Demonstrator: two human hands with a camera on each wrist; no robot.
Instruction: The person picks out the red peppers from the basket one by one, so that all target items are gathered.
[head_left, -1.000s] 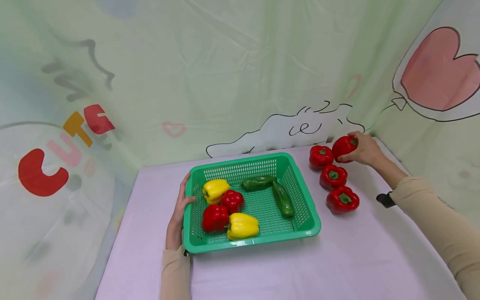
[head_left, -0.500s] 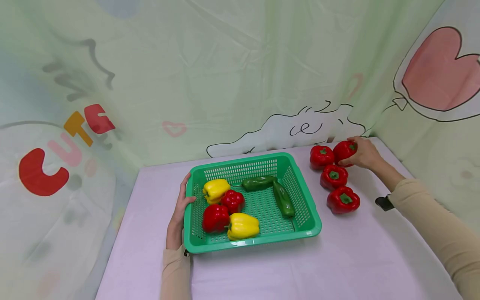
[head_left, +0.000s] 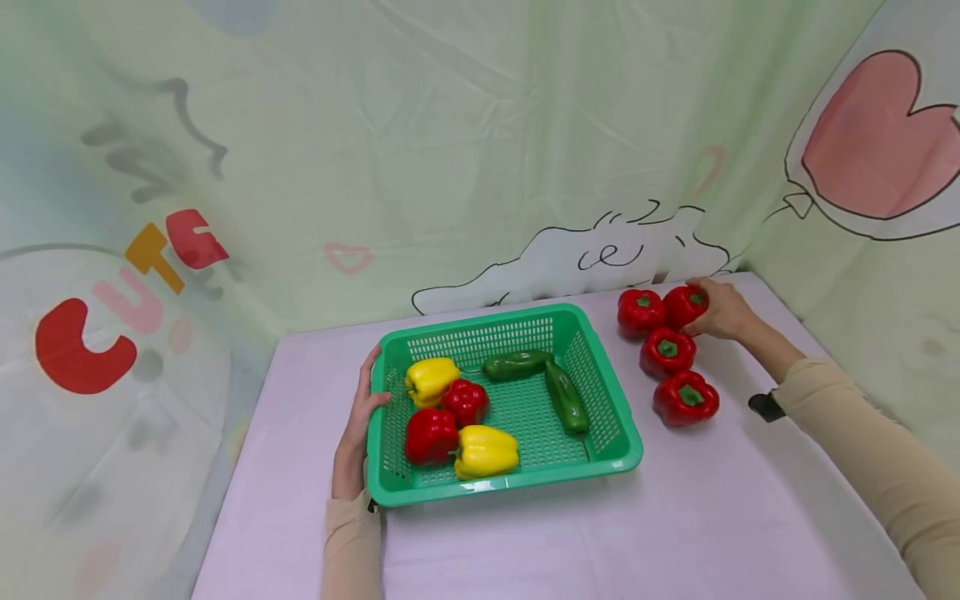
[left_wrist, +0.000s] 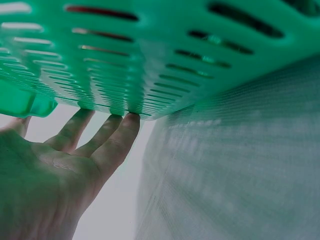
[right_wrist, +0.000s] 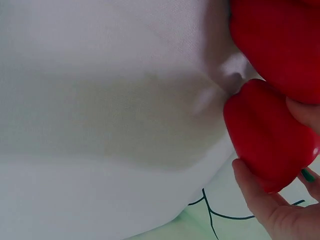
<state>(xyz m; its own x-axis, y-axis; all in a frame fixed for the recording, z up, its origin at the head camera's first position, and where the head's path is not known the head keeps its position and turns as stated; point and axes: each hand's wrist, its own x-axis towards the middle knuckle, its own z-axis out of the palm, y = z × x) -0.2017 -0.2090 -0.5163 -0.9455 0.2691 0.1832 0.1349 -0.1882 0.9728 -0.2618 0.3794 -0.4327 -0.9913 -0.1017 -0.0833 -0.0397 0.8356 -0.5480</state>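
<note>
My left hand [head_left: 362, 417] holds the left side of a green plastic basket [head_left: 504, 489], thumb over the rim. In the left wrist view its fingers [left_wrist: 117, 142] touch the slotted wall. Inside the basket lie two yellow bell peppers [head_left: 487, 452], two red bell peppers [head_left: 431, 437] and two long green peppers [head_left: 566, 398]. At the table's back right corner my right hand [head_left: 726, 310] grips a red bell pepper [right_wrist: 270, 135] between thumb and fingers. That pepper sits beside another red bell pepper [head_left: 641, 314], at the back of a small group.
Two more red bell peppers, a middle one [head_left: 667, 352] and a front one [head_left: 686, 398], stand stem up right of the basket. The lilac tablecloth [head_left: 600, 542] meets a printed curtain [head_left: 465, 167] at the back and sides.
My right hand has lowered the red bell pepper and brought it slightly left, next to the other red ones. The left hand and basket have stayed still.
</note>
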